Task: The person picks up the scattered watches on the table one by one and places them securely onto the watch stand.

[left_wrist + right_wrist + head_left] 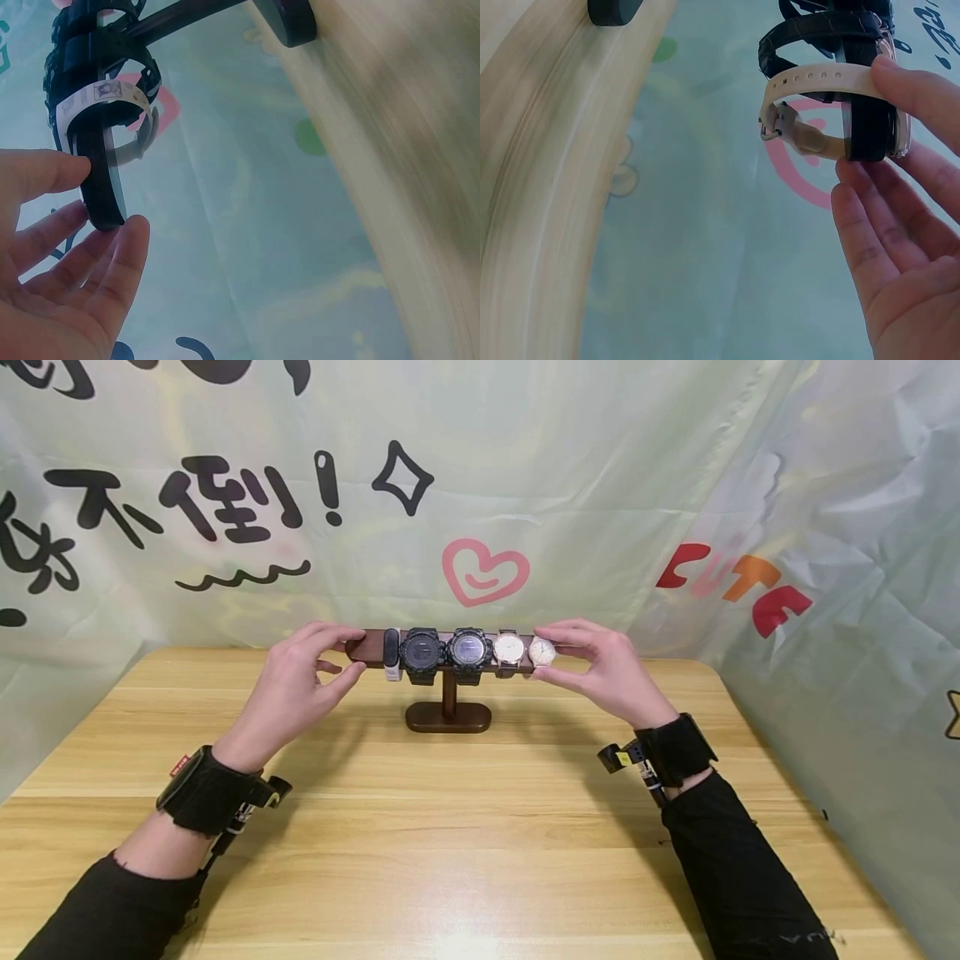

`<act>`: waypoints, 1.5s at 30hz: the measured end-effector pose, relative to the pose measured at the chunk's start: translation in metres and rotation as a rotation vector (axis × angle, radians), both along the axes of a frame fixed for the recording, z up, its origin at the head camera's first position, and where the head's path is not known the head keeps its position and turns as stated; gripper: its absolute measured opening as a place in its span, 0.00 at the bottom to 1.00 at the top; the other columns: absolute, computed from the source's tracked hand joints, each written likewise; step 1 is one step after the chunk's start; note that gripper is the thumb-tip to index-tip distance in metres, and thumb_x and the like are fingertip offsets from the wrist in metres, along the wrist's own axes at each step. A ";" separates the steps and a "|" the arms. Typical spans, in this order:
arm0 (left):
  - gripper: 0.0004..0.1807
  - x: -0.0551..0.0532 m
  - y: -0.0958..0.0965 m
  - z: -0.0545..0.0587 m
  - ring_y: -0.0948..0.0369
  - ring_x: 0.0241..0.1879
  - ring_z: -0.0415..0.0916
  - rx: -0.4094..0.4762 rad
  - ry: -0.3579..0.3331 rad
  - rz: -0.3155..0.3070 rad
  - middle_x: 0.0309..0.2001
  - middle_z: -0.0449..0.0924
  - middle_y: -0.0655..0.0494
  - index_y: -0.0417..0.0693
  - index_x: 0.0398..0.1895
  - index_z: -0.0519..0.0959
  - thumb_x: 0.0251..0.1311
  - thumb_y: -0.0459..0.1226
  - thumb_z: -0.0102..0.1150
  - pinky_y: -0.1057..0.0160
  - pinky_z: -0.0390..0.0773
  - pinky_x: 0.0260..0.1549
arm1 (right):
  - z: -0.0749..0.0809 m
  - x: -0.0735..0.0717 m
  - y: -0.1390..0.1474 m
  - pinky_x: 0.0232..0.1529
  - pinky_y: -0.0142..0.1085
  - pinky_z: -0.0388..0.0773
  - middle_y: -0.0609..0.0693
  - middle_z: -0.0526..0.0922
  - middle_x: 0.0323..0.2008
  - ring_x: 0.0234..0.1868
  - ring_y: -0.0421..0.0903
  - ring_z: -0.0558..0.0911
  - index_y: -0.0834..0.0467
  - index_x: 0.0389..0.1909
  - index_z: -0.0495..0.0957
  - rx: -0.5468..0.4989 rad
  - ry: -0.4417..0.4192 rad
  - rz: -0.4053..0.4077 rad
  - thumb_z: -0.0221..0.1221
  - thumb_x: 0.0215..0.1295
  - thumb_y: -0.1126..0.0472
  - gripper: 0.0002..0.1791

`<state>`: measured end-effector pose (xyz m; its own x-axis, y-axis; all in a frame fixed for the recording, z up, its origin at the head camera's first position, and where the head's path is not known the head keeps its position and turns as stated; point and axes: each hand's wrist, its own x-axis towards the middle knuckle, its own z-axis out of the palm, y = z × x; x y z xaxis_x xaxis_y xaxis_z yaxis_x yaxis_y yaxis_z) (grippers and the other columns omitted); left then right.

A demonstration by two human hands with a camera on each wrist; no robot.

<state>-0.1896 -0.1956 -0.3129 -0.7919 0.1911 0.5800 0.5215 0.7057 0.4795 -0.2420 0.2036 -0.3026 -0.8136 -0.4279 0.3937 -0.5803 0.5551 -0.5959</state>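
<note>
A dark brown watch stand [448,717] stands on the table, its crossbar carrying a row of watches. From left to right are a fitness band [392,652] with a white strap, a black chunky watch [422,649], a second black watch [468,648], a rose-gold watch [509,647] on a dark strap and a small white watch [542,651]. My left hand [303,672] grips the bare left end of the crossbar between thumb and fingers. At the right end, my right hand [603,668] holds the bar, its thumb on the pale strap [825,78].
The wooden table [420,827] reaches back to a pale printed curtain [585,485]. A second curtain side [847,485] hangs along the right. Each wrist wears a black strap with a small camera, the left one [206,789] and the right one [675,750].
</note>
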 end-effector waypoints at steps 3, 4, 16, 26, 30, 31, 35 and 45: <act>0.19 0.000 0.000 0.000 0.45 0.54 0.85 -0.003 0.002 0.002 0.58 0.84 0.41 0.38 0.61 0.84 0.66 0.28 0.70 0.50 0.92 0.44 | 0.001 0.001 -0.001 0.68 0.47 0.82 0.52 0.84 0.64 0.65 0.54 0.85 0.55 0.69 0.82 0.019 0.019 0.000 0.75 0.66 0.58 0.30; 0.20 0.000 0.000 0.000 0.46 0.54 0.85 -0.004 0.001 0.003 0.58 0.84 0.41 0.38 0.61 0.84 0.66 0.28 0.70 0.50 0.92 0.44 | 0.001 0.001 -0.001 0.67 0.47 0.83 0.52 0.83 0.65 0.65 0.54 0.85 0.55 0.69 0.82 0.027 0.029 0.000 0.75 0.66 0.58 0.30; 0.20 0.000 -0.001 0.000 0.45 0.54 0.85 -0.001 -0.011 -0.008 0.58 0.84 0.40 0.38 0.61 0.84 0.66 0.29 0.71 0.50 0.92 0.43 | 0.001 0.001 -0.003 0.64 0.49 0.84 0.51 0.83 0.66 0.65 0.54 0.85 0.53 0.69 0.82 0.057 0.059 0.002 0.75 0.67 0.58 0.30; 0.20 -0.001 -0.002 0.000 0.46 0.54 0.85 -0.012 -0.008 0.000 0.59 0.84 0.42 0.39 0.62 0.84 0.67 0.29 0.70 0.51 0.92 0.44 | 0.002 0.000 -0.003 0.70 0.46 0.81 0.52 0.83 0.66 0.67 0.54 0.84 0.55 0.68 0.82 0.027 0.040 0.021 0.76 0.64 0.60 0.31; 0.20 -0.001 -0.003 0.000 0.46 0.54 0.85 -0.017 -0.016 0.003 0.59 0.84 0.42 0.40 0.62 0.84 0.67 0.30 0.70 0.51 0.92 0.44 | 0.002 0.000 -0.001 0.71 0.47 0.80 0.53 0.83 0.67 0.68 0.55 0.83 0.56 0.69 0.81 0.023 0.022 0.027 0.76 0.65 0.60 0.31; 0.20 -0.001 -0.003 0.001 0.46 0.54 0.85 -0.019 -0.017 0.004 0.59 0.84 0.42 0.40 0.62 0.84 0.67 0.30 0.70 0.50 0.92 0.44 | 0.004 0.000 -0.001 0.71 0.47 0.80 0.53 0.83 0.68 0.69 0.54 0.82 0.55 0.70 0.81 0.023 0.019 0.025 0.76 0.66 0.59 0.31; 0.22 -0.001 -0.004 0.004 0.46 0.56 0.84 -0.036 -0.030 0.009 0.62 0.83 0.42 0.41 0.65 0.82 0.69 0.31 0.69 0.47 0.91 0.47 | 0.010 0.002 0.004 0.73 0.48 0.78 0.54 0.81 0.69 0.71 0.53 0.80 0.50 0.72 0.79 0.013 0.019 0.007 0.73 0.70 0.56 0.31; 0.37 0.010 -0.020 0.007 0.36 0.78 0.64 -0.148 -0.141 0.100 0.79 0.66 0.35 0.42 0.82 0.64 0.77 0.45 0.63 0.31 0.65 0.76 | 0.016 0.022 0.029 0.76 0.65 0.68 0.58 0.72 0.78 0.78 0.60 0.70 0.53 0.81 0.67 0.083 0.150 -0.181 0.62 0.80 0.51 0.33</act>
<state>-0.1796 -0.2161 -0.3061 -0.8824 0.1825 0.4337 0.3808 0.8183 0.4305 -0.2198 0.2328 -0.2869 -0.8146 -0.3167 0.4859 -0.5460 0.7012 -0.4585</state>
